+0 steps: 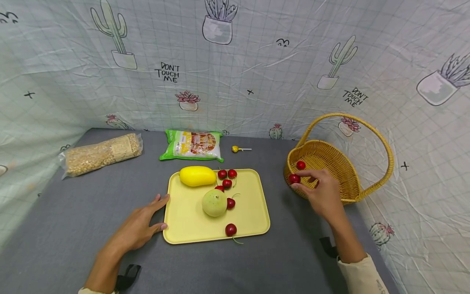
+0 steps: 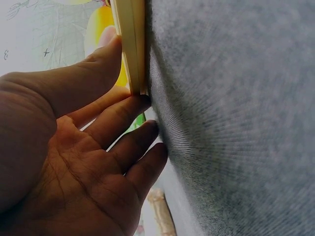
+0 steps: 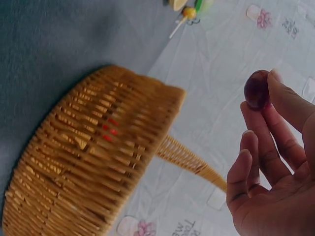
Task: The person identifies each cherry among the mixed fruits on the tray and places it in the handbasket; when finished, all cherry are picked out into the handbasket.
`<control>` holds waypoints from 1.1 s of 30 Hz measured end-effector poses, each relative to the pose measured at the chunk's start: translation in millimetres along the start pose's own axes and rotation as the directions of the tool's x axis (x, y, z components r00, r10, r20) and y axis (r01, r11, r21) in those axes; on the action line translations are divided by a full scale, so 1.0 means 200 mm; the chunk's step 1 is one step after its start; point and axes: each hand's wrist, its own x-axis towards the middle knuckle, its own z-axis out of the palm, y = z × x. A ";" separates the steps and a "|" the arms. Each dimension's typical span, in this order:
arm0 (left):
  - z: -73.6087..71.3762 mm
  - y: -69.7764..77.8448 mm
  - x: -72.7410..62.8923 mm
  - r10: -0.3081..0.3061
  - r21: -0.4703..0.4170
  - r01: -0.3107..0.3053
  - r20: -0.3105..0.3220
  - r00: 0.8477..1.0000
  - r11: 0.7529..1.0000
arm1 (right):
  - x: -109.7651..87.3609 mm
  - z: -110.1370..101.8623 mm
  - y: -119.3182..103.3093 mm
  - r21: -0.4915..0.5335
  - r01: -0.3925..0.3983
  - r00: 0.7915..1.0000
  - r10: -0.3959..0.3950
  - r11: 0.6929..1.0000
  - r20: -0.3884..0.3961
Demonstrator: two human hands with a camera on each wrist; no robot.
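My right hand [image 1: 321, 193] pinches a dark red cherry [image 1: 294, 179] between thumb and fingertips, over the near left rim of the wicker basket [image 1: 339, 163]. Another cherry [image 1: 301, 165] lies inside that basket. In the right wrist view the held cherry [image 3: 257, 90] appears above the basket's woven side [image 3: 93, 152]. With fingers spread and fairly straight, my left hand [image 1: 136, 228] touches the left edge of a yellow tray [image 1: 183, 228]. On the tray are a yellow mango-like fruit [image 1: 197, 176], a round green fruit [image 1: 214, 203] and several cherries [image 1: 231, 230], some with stems.
Behind the tray lie a green-and-white food packet [image 1: 194, 145] and a yellow-wrapped lollipop [image 1: 236, 149]. A clear bag of pale kernels [image 1: 100, 154] is at the back left. The basket's tall handle [image 1: 389, 159] arches up at the right, near the patterned cloth wall [image 1: 422, 134].
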 end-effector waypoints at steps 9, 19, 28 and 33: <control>0.00 0.00 0.00 0.002 -0.010 -0.002 0.007 1.000 1.000 | 0.06 -0.04 0.09 -0.025 -0.026 0.999 0.025 0.999 -0.046; 0.00 0.00 0.01 0.004 -0.012 -0.004 0.003 1.000 1.000 | 0.15 -0.06 0.20 -0.032 -0.105 0.994 0.105 0.994 0.014; 0.00 -0.01 0.01 -0.003 -0.002 0.003 0.007 1.000 1.000 | 0.22 -0.06 0.28 -0.075 -0.201 0.973 0.208 0.977 0.097; 0.00 -0.01 0.00 -0.010 -0.001 0.010 0.007 1.000 1.000 | 0.27 -0.04 0.31 -0.093 -0.253 0.954 0.264 0.963 0.142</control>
